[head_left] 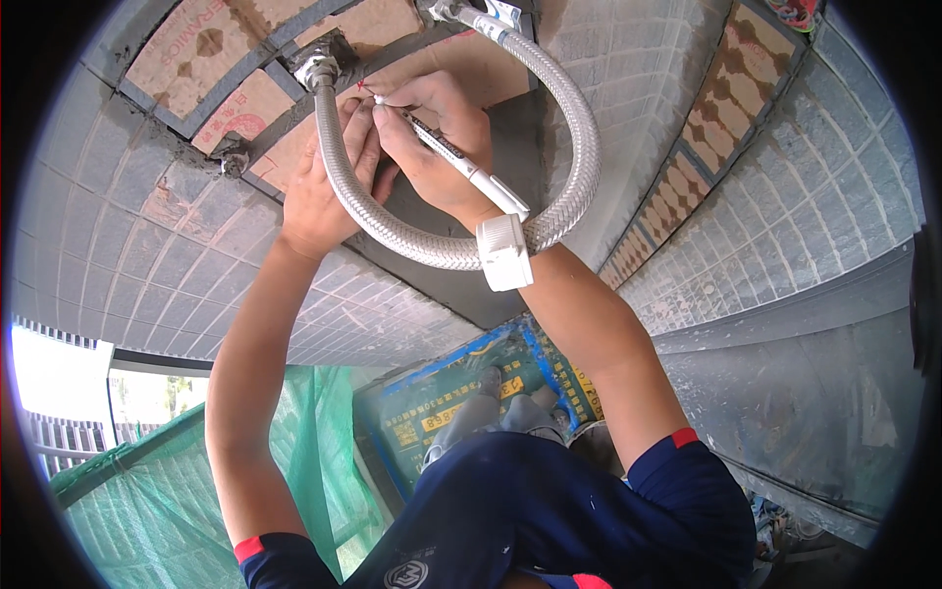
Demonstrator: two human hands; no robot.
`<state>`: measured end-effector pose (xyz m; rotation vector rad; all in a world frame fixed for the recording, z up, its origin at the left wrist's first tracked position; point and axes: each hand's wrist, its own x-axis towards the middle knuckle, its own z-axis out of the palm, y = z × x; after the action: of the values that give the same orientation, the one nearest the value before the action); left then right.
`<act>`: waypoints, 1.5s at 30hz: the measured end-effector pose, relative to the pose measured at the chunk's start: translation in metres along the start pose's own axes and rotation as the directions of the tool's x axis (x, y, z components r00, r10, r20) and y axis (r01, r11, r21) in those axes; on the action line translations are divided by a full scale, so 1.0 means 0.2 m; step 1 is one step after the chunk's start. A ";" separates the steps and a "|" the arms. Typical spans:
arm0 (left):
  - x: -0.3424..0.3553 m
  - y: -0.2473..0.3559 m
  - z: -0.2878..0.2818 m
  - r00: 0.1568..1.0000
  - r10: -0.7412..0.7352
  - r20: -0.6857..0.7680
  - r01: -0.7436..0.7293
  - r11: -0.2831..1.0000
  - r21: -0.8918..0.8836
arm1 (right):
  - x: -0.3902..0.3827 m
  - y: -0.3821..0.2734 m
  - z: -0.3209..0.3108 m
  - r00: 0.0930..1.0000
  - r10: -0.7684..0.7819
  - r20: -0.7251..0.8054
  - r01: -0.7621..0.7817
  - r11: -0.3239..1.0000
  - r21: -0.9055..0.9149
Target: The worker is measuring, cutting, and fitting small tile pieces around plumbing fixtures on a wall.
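Note:
My right hand (446,147) is closed around a slim white marker pen (484,183). Its tip end touches brown printed panels (422,69) on the wall, close to a small red mark (362,85). My left hand (319,196) rests on the same panel beside the pen tip, fingers stretched out and holding nothing. In front of both hands loops a braided metal hose (585,137). One end joins a metal fitting (319,71) on the wall, and the other reaches a second fitting (446,10). A white plastic piece (503,252) sits on the hose's lower bend.
Grey tiled wall (128,226) spreads to the left, with a stubby pipe outlet (233,157) at the panel's lower edge. Another tiled wall (785,177) with a brown patterned strip (721,108) stands right. Green netting (196,501) hangs at lower left. Printed green sheeting (392,412) covers the floor.

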<state>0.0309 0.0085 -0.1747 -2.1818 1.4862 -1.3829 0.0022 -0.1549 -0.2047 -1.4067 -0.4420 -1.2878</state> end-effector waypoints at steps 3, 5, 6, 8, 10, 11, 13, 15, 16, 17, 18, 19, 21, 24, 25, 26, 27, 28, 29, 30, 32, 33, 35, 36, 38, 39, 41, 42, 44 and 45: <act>-0.02 -0.01 0.02 1.000 -0.006 -0.022 0.006 1.000 0.004 | 0.00 0.00 0.01 1.000 -0.009 0.013 0.009 0.999 0.050; -0.04 -0.02 0.00 1.000 -0.007 -0.007 0.007 1.000 -0.021 | -0.01 -0.01 0.03 1.000 0.013 0.028 -0.017 0.992 0.127; -0.04 -0.02 0.00 1.000 -0.003 0.012 0.004 0.999 -0.035 | -0.01 0.00 0.03 0.998 0.040 0.042 -0.047 0.983 0.176; -0.03 -0.03 -0.01 0.998 0.013 0.059 -0.015 0.999 0.034 | -0.01 0.03 0.02 0.996 0.049 0.073 -0.061 0.984 0.169; -0.02 -0.02 0.00 0.999 0.047 -0.008 -0.046 0.998 0.049 | -0.03 0.03 0.02 0.986 0.144 0.078 -0.161 0.943 0.293; -0.01 -0.02 -0.02 0.997 0.069 -0.026 -0.066 0.995 0.074 | -0.02 0.02 0.01 0.991 0.106 0.082 -0.124 0.956 0.264; -0.02 -0.03 -0.02 0.994 0.088 -0.057 -0.080 0.989 0.124 | 0.00 0.00 0.00 0.994 0.036 0.108 -0.060 0.971 0.231; -0.06 -0.03 -0.03 0.998 0.061 0.003 -0.061 0.985 0.159 | -0.01 0.00 0.01 0.983 0.021 0.180 -0.073 0.955 0.288; -0.07 -0.02 -0.04 0.998 0.058 0.019 -0.061 0.984 0.166 | -0.02 0.01 0.01 0.972 -0.008 0.233 -0.063 0.954 0.292; -0.08 -0.02 -0.05 0.999 0.052 0.017 -0.054 0.985 0.166 | -0.03 0.03 0.01 0.971 -0.009 0.240 -0.063 0.955 0.291; -0.10 -0.03 -0.05 0.998 0.047 0.046 -0.053 0.988 0.143 | -0.03 0.04 0.01 0.973 -0.048 0.225 0.003 0.981 0.194; -0.11 -0.03 -0.06 0.996 0.042 0.076 -0.051 0.992 0.119 | -0.04 0.04 0.01 0.973 -0.087 0.214 0.069 0.993 0.094; -0.11 -0.03 -0.05 0.996 0.041 0.078 -0.049 0.994 0.101 | -0.03 0.04 0.01 0.969 -0.107 0.223 0.099 0.994 0.049; -0.14 -0.05 -0.04 0.996 0.036 0.076 -0.042 0.996 0.079 | -0.01 -0.01 0.04 0.973 -0.087 0.214 0.068 0.993 0.097; -0.14 -0.04 -0.04 0.997 0.033 0.063 -0.038 0.997 0.074 | 0.01 0.00 0.05 0.964 -0.172 0.204 0.153 0.983 0.106; -0.14 -0.04 -0.04 0.998 0.032 0.059 -0.036 0.997 0.070 | 0.02 0.01 0.05 0.947 -0.256 0.192 0.237 0.965 0.114; -0.14 -0.04 -0.03 0.998 0.036 0.051 -0.040 0.996 0.075 | 0.01 0.01 0.05 0.947 -0.256 0.196 0.238 0.965 0.110; -0.14 -0.04 -0.04 0.998 0.039 0.047 -0.043 0.996 0.081 | 0.00 -0.01 0.06 0.962 -0.199 0.189 0.164 0.969 0.184; -0.14 -0.04 -0.04 0.998 0.035 0.047 -0.039 0.996 0.079 | -0.01 -0.01 0.06 0.973 -0.139 0.186 0.089 0.962 0.258; -0.14 -0.04 -0.04 0.999 0.042 0.035 -0.044 0.996 0.075 | -0.01 0.00 0.06 0.972 -0.137 0.190 0.086 0.962 0.258; -0.14 -0.04 -0.03 0.998 0.046 0.030 -0.048 0.996 0.073 | 0.00 0.02 0.06 0.966 -0.188 0.179 0.156 0.972 0.178; -0.13 -0.04 -0.03 0.999 0.043 0.023 -0.044 0.996 0.079 | -0.01 0.02 0.06 0.972 -0.157 0.176 0.122 0.974 0.191; -0.13 -0.05 -0.03 0.999 0.053 0.002 -0.053 0.994 0.097 | -0.01 0.04 0.06 0.966 -0.174 0.192 0.154 0.981 0.115; -0.12 -0.04 -0.03 0.998 0.068 -0.016 -0.066 0.992 0.111 | -0.01 0.04 0.05 0.968 -0.153 0.198 0.128 0.983 0.134; -0.12 -0.04 -0.02 0.997 0.067 -0.024 -0.064 0.993 0.098 | 0.00 0.01 0.04 0.972 -0.123 0.201 0.083 0.977 0.196; -0.13 -0.04 -0.02 0.997 0.074 -0.037 -0.071 0.993 0.090 | 0.01 -0.01 0.05 0.968 -0.146 0.205 0.113 0.980 0.166; -0.12 -0.04 -0.02 0.996 0.076 -0.037 -0.073 0.994 0.084 | 0.02 0.00 0.05 0.969 -0.142 0.202 0.095 0.970 0.223; -0.12 -0.04 -0.01 0.996 0.076 -0.040 -0.073 0.995 0.075 | 0.02 0.00 0.05 0.969 -0.144 0.201 0.098 0.970 0.223; -0.12 -0.04 -0.02 0.997 0.074 -0.030 -0.072 0.995 0.067 | 0.00 0.01 0.06 0.971 -0.125 0.202 0.082 0.975 0.209; -0.12 -0.04 -0.02 0.997 0.072 -0.027 -0.070 0.995 0.069 | 0.00 0.01 0.06 0.972 -0.116 0.204 0.074 0.977 0.200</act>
<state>0.0311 0.0343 -0.1818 -2.0567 1.4891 -1.4270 0.0096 -0.1459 -0.2035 -1.3791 -0.7683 -1.1403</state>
